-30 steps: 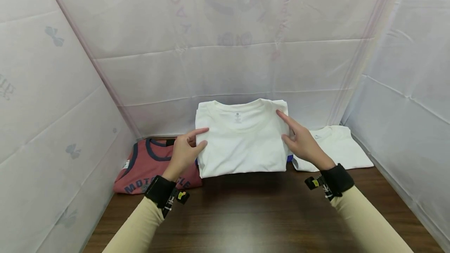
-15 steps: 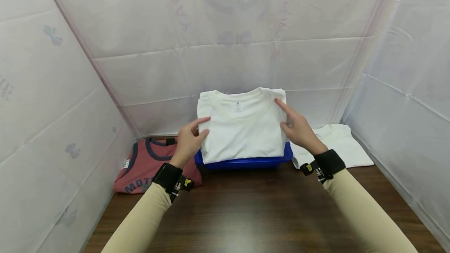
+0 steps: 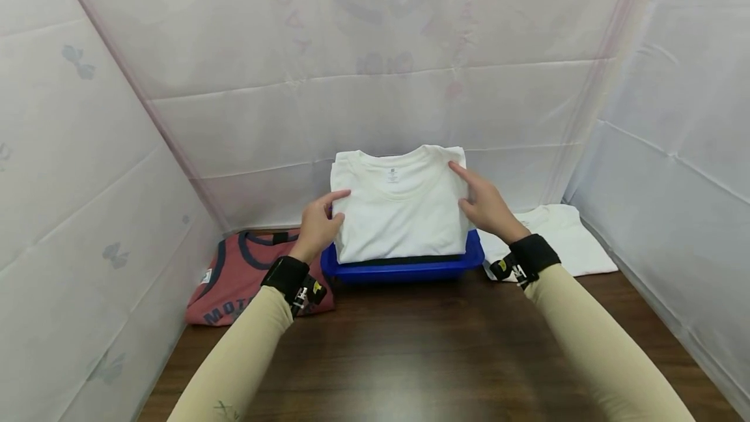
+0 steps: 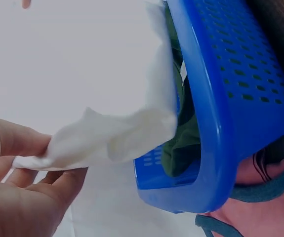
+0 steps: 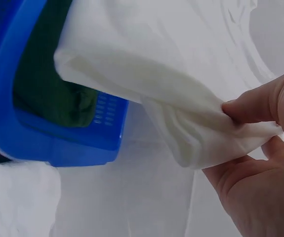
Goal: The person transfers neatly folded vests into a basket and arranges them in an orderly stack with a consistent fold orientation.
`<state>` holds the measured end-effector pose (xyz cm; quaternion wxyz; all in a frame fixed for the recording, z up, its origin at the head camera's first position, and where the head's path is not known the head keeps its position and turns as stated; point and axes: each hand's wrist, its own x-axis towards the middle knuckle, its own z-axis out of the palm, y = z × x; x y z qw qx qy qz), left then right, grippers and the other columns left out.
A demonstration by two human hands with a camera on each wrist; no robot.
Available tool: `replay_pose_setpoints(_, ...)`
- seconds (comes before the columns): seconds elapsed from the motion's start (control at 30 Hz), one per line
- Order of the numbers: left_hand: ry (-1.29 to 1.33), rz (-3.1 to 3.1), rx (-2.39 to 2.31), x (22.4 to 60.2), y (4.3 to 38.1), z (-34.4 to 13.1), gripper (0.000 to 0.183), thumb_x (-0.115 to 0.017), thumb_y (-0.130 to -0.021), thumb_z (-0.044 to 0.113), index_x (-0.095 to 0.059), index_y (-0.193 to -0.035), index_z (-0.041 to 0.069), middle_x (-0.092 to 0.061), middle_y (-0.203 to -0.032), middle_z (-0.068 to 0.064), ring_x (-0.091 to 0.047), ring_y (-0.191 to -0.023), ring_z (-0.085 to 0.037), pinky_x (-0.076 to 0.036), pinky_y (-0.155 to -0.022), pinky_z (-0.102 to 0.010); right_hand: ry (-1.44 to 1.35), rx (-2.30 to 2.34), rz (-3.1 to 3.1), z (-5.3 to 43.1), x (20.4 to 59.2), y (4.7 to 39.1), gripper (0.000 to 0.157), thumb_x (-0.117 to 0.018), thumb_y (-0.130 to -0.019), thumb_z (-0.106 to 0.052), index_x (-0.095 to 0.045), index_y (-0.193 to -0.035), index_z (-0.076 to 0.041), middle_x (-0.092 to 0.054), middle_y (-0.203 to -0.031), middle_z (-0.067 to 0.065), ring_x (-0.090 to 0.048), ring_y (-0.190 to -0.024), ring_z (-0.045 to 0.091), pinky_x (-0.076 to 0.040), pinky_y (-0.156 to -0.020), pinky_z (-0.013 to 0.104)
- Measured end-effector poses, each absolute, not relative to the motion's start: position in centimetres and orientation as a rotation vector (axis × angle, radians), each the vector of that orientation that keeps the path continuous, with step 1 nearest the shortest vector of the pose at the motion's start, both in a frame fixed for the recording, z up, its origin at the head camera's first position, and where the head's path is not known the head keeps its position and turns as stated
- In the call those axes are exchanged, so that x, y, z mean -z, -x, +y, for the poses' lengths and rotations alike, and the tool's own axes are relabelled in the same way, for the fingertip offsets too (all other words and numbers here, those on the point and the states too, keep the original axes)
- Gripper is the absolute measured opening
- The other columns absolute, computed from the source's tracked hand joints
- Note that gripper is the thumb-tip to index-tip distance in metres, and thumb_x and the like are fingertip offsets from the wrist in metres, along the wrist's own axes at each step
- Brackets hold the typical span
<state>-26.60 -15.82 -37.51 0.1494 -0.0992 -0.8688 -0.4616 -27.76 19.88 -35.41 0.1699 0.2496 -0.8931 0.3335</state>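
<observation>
1. Watching from my end: left hand (image 3: 318, 230) pinches the folded white shirt (image 3: 401, 220) at its left side edge, cloth caught between thumb and fingers.
2. Right hand (image 3: 491, 208) grips the opposite edge; in the right wrist view I see layered folds between thumb on the upper face and fingers beneath.
3. Shirt spans both hands, tilted, collar at the far end, printed label inside the neckline.
4. Position: over the blue basket (image 3: 404, 271), near edge just behind the front rim. Touching the contents? I can't tell.
5. Dark green cloth (image 4: 182, 148) in basket, partly under the shirt.
6. Red shirt (image 3: 234, 282) left of basket, second white shirt (image 3: 565, 246) right, both on brown table (image 3: 398, 344).
</observation>
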Motion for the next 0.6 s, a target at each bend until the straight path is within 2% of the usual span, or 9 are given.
replay_pose_setpoints(0.07,0.264,-2.527,1.332,37.5,26.9,-15.7,0.053,-0.060,-0.089,-0.009,-0.069,-0.136,0.015,-0.037,-0.065,0.000,-0.034,-0.050,-0.011,-0.031,-0.049,-0.024,-0.688,-0.955,-2.582,19.7,35.4,28.0,0.078,-0.051,-0.088,0.014,-0.033,-0.161,-0.007,-0.037,-0.162,0.018,-0.040,-0.066,0.023,-0.041,-0.072,0.039)
replay_pose_setpoints(0.13,0.234,-2.556,1.338,37.5,27.1,-15.5,0.054,-0.060,-0.088,-0.009,-0.069,-0.136,0.015,-0.048,-0.074,-0.006,-0.032,-0.048,-0.011,-0.031,-0.048,-0.024,-0.671,-0.961,-2.627,19.5,35.5,28.4,0.078,-0.050,-0.089,0.014,-0.031,-0.162,-0.007,-0.035,-0.163,0.018,-0.040,-0.070,0.025,-0.041,-0.073,0.040)
replay_pose_setpoints(0.27,0.167,-2.610,1.342,37.7,27.7,-15.5,0.055,-0.059,-0.089,-0.009,-0.068,-0.138,0.015,-0.062,-0.113,-0.017,-0.030,-0.048,-0.014,-0.032,-0.047,-0.024,-0.650,-0.972,-2.703,19.0,35.7,29.0,0.078,-0.049,-0.090,0.013,-0.028,-0.163,-0.009,-0.032,-0.164,0.018,-0.039,-0.069,0.027,-0.040,-0.075,0.041)
replay_pose_setpoints(0.37,0.142,-2.650,1.332,38.0,28.1,-15.6,0.055,-0.059,-0.090,-0.009,-0.067,-0.139,0.013,-0.059,-0.136,-0.020,-0.042,-0.062,-0.019,-0.034,-0.048,-0.024,-0.644,-0.964,-2.737,18.7,36.0,29.6,0.079,-0.049,-0.090,0.013,-0.028,-0.163,-0.008,-0.033,-0.164,0.018,-0.039,-0.071,0.028,-0.040,-0.080,0.042)
replay_pose_setpoints(0.43,0.140,-2.681,1.347,38.2,28.2,-15.7,0.054,-0.059,-0.091,-0.009,-0.065,-0.141,0.012,-0.053,-0.147,-0.021,-0.046,-0.070,-0.029,-0.034,-0.048,-0.025,-0.644,-0.968,-2.753,18.4,36.2,29.8,0.079,-0.048,-0.089,0.013,-0.028,-0.163,-0.008,-0.034,-0.163,0.019,-0.042,-0.077,0.030,-0.041,-0.082,0.043)
replay_pose_setpoints(0.5,0.146,-2.712,1.364,38.4,28.4,-15.8,0.054,-0.058,-0.092,-0.010,-0.064,-0.142,0.010,-0.047,-0.153,-0.023,-0.051,-0.089,-0.032,-0.034,-0.049,-0.026,-0.644,-0.966,-2.771,18.2,36.5,30.0,0.080,-0.048,-0.088,0.014,-0.028,-0.163,-0.006,-0.034,-0.163,0.020,-0.047,-0.088,0.033,-0.040,-0.086,0.044)
replay_pose_setpoints(0.6,0.149,-2.753,1.414,38.7,28.7,-16.1,0.055,-0.056,-0.092,-0.011,-0.062,-0.143,0.008,-0.041,-0.157,-0.024,-0.050,-0.108,-0.039,-0.032,-0.050,-0.027,-0.625,-0.967,-2.800,17.9,36.8,30.2,0.080,-0.049,-0.088,0.015,-0.028,-0.162,-0.005,-0.033,-0.163,0.021,-0.048,-0.110,0.036,-0.039,-0.091,0.045)
